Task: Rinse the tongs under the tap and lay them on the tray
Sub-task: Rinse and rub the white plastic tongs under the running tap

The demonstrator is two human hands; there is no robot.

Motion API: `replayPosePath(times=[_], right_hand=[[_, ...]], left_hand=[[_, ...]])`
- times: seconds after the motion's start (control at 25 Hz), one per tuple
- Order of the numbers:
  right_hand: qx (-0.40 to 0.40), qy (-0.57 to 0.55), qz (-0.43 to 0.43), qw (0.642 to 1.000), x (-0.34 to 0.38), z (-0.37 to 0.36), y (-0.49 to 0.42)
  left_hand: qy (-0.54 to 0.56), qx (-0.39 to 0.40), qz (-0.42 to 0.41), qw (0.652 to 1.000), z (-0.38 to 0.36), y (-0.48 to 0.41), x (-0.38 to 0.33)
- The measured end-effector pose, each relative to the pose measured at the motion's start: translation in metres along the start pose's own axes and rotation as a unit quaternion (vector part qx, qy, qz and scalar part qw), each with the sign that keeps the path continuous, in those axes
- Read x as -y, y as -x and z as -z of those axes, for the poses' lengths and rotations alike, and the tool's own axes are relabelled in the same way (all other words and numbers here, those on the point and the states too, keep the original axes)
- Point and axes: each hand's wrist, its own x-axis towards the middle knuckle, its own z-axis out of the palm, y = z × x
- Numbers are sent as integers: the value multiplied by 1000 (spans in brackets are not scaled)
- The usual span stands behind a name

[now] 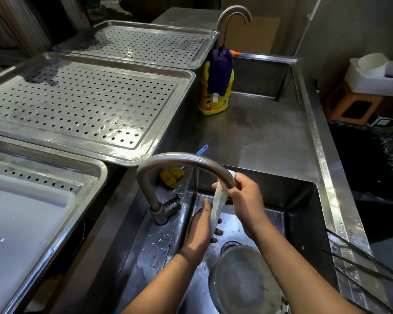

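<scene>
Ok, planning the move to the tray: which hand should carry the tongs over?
Left, probably. The left hand grips the tongs low down, and the tray lies on its side; the right hand would have to cross the tap.

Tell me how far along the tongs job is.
Nothing is finished yet. The white tongs are under the tap, over the sink, right hand gripping the top and left hand lower down: rinsing in hand. Left: laying them on a perforated tray.

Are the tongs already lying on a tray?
No, the left hand and right hand hold the white tongs under the tap, above the sink.
</scene>
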Motion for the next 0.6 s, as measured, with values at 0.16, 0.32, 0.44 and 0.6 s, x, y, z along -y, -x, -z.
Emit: replayPosePath(times=[0.16,0.32,0.44,0.6], right_hand=[[20,-42,-29,998,-13,-11,8],[22,-27,-62,997,-23,-11,8],[-11,-79,-89,993,-21,-10,4],[39,-67,-106,991,-24,-1,16]], left_hand=[[3,5,13,1000,-4,1,-11],[7,34,32,999,-6,5,-14],[33,33,11,999,-7,10,-5],[64,91,-77,991,11,25,2]])
